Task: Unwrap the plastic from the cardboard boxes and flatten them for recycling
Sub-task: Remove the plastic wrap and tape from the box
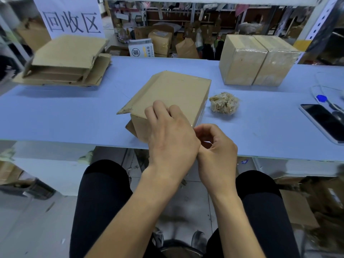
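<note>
Box (173,94) under left hand (172,135) — fingers pressing top; right hand (216,146) beside, curled, grasp unclear.

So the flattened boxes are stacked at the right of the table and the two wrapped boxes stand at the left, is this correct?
No, reversed: the head view shows the flattened boxes at the left, the wrapped boxes at the right.

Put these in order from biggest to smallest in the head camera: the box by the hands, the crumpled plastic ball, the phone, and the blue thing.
1. Box by the hands
2. Phone, partly cut off by the picture edge
3. Crumpled plastic ball
4. Blue thing

Phone and ball look close in size, so that pair is unsure.
</note>
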